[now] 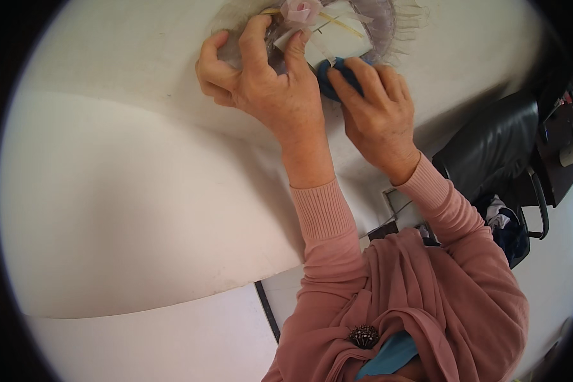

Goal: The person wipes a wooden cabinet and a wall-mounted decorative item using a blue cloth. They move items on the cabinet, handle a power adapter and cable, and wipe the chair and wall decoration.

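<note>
At the top of the view lies a ruffled decoration [381, 28] of sheer greyish-lilac fabric around a white panel [358, 47]. A pale pink fabric rose [302, 10] and thin yellow ribbon [341, 25] sit on it. My left hand [277, 90] grips its left side, index finger left of the rose and thumb on the panel; the other fingers curl apart. In my right hand [375, 105] is a soft blue object [328, 79], perhaps folded cloth or a pad, pressed at the panel's lower edge. A narrow translucent ribbon [322, 50] runs down to it.
The decoration rests against a broad white surface [138, 191], with a curved edge at lower left. To the right stands a black leather chair [492, 138] with dark fabric on its seat. Behind it is a dark desk [561, 176] bearing a pale cylindrical object [572, 155].
</note>
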`<state>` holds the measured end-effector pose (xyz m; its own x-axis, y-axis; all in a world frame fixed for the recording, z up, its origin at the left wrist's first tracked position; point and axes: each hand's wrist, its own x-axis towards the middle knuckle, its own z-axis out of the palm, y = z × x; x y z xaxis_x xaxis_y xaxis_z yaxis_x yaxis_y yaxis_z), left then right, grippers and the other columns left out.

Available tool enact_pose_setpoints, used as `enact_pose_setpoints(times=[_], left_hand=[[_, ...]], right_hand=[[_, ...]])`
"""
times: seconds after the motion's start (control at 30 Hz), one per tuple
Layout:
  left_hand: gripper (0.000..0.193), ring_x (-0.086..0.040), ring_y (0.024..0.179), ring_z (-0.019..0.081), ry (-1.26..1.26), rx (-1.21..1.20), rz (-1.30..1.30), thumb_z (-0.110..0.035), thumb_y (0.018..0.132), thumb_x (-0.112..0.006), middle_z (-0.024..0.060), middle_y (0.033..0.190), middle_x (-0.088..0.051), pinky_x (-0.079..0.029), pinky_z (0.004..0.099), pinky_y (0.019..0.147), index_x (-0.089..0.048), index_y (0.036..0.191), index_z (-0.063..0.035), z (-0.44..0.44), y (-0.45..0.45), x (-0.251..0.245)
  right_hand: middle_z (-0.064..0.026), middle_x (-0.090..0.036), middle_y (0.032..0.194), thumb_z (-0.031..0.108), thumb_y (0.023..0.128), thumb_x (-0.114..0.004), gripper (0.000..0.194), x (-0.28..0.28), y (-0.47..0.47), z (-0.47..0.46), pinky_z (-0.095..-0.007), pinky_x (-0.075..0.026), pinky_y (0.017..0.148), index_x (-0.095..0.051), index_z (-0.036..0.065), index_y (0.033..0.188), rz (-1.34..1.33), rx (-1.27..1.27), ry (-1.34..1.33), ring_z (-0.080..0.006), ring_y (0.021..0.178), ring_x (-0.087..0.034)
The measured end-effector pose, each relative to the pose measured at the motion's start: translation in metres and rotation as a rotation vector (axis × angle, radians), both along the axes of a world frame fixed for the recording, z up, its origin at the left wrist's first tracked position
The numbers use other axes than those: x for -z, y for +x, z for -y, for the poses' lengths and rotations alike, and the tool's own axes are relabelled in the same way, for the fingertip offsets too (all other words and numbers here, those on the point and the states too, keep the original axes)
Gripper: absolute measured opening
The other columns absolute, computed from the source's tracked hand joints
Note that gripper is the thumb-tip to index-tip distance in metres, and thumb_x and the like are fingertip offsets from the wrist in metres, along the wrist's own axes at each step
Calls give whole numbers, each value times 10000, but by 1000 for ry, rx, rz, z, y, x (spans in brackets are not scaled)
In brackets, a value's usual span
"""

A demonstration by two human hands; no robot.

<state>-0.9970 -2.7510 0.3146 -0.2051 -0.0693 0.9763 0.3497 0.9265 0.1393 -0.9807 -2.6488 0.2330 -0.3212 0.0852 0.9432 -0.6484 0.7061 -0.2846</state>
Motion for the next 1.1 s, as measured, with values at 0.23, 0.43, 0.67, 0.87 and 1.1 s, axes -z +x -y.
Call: enact_pose_setpoints(times=[0.23, 0.43, 0.67, 0.87, 1.1], left_hand=[[397, -363, 1270, 325, -27, -19, -3, -221, 692, -907, 77, 1282, -438, -301, 522, 1040, -708, 1035, -188, 1, -2, -1], [397, -367, 1271, 329, -8, -22, -1, -217, 696, -905, 80, 1283, -438, -305, 524, 1037, -712, 1041, -186, 2, 0, -1], [388, -364, 1273, 335, -18, -36, 3, -221, 705, -896, 85, 1293, -437, -303, 526, 1042, -713, 1045, -182, 1, 1, -2], [372, -356, 1273, 341, -10, -18, 11, -239, 721, -884, 92, 1298, -435, -296, 525, 1048, -713, 1046, -183, 1, 2, -2], [368, -353, 1274, 345, 3, -25, 24, -239, 737, -874, 95, 1310, -432, -298, 519, 1045, -711, 1063, -188, 0, 2, -1]], right_hand=[[-23, -582, 1120, 62, 693, -690, 409, -8, -4, -11, -353, -439, 726, -695, 93, 1101, -19, -11, 70, -222, 888, -544], [-55, -624, 1146, 4, 689, -715, 445, -15, 2, -12, -379, -486, 794, -720, 90, 1125, 37, -6, 74, -272, 912, -580], [-62, -625, 1146, 15, 675, -718, 434, -18, 2, -9, -374, -484, 782, -716, 74, 1106, 105, 23, -59, -268, 915, -581], [-13, -587, 1079, 93, 708, -679, 346, -20, -2, -6, -354, -445, 725, -700, 106, 1054, -54, -23, 118, -218, 888, -548], [-15, -590, 1086, 90, 722, -669, 333, -16, -2, -6, -358, -441, 718, -702, 102, 1053, -5, 10, 76, -222, 892, -551]])
